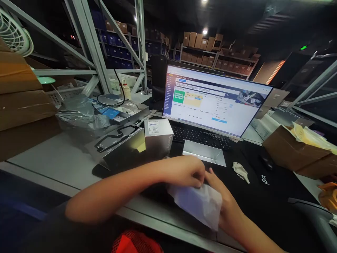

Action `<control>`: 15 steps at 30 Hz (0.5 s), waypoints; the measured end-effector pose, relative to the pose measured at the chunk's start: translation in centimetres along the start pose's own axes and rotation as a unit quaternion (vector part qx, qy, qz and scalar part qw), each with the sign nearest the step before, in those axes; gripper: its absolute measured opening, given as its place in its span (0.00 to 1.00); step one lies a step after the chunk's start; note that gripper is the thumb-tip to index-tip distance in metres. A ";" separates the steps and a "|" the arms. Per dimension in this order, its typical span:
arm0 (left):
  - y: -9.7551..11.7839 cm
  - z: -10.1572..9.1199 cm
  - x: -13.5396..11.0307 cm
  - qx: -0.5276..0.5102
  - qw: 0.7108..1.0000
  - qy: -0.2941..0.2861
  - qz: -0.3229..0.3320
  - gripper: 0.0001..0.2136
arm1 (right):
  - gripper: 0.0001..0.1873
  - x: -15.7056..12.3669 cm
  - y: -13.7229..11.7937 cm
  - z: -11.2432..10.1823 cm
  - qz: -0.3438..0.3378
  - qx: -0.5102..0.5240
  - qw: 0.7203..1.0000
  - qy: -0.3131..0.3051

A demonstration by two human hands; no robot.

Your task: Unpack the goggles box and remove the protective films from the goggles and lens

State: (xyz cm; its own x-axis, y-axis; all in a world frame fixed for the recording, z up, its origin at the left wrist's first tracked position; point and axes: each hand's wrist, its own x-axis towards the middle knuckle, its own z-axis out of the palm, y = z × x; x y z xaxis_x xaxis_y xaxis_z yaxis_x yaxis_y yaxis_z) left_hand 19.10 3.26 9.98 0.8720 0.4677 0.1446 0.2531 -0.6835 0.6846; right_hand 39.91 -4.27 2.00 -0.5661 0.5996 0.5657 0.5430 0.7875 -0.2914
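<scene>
A whitish, translucent thin pouch [197, 203] is between my two hands, above the front edge of the desk. My left hand [186, 171] reaches across from the left, its fingers curled in at the pouch's upper edge. Around the pouch's right side, my right hand [222, 195] grips it, with some fingers hidden behind. I cannot make out what is inside the pouch. Just beyond my hands lies an open silver-white box part [204, 153]. A white and grey carton [158, 138] with a label stands behind my left forearm, beside a black printed box [121, 144].
A monitor [210, 100] stands behind a black keyboard [201, 137]. On the dark mat to the right are a crumpled beige piece [240, 172] and a mouse [266, 162]. A cardboard box [297, 151] sits far right. A clear plastic bag [79, 117] lies left.
</scene>
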 end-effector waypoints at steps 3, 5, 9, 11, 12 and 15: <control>0.9 0.6 -0.1 0.019 0.999 -0.019 0.031 0.08 | 0.23 -0.9 -0.6 -0.9 0.058 0.104 0.993 -0.009; 1.4 1.5 -1.1 0.051 0.997 0.064 0.016 0.06 | 0.17 -1.6 -0.8 -0.9 0.134 0.175 0.975 0.020; 1.4 5.4 -5.0 0.121 0.922 0.365 -0.039 0.07 | 0.17 -3.5 0.1 0.4 0.281 0.196 0.932 0.120; 0.8 7.8 -7.0 0.143 0.870 0.465 -0.085 0.06 | 0.16 -4.3 0.6 1.3 0.312 0.171 0.922 0.151; 0.5 8.9 -7.8 0.156 0.863 0.462 -0.131 0.06 | 0.15 -4.6 0.8 1.8 0.320 0.154 0.921 0.162; -0.4 11.4 -8.9 0.223 0.872 0.380 -0.213 0.13 | 0.15 -5.0 0.4 3.0 0.310 0.075 0.929 0.187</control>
State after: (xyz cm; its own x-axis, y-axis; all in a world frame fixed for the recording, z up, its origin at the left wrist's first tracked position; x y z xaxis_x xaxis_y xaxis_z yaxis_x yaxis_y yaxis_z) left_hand 16.03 -7.02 0.24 0.1732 0.8529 0.4926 0.7720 -0.4281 0.4699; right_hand 41.13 -6.55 -3.29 0.0975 0.8754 0.4735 0.5851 0.3344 -0.7388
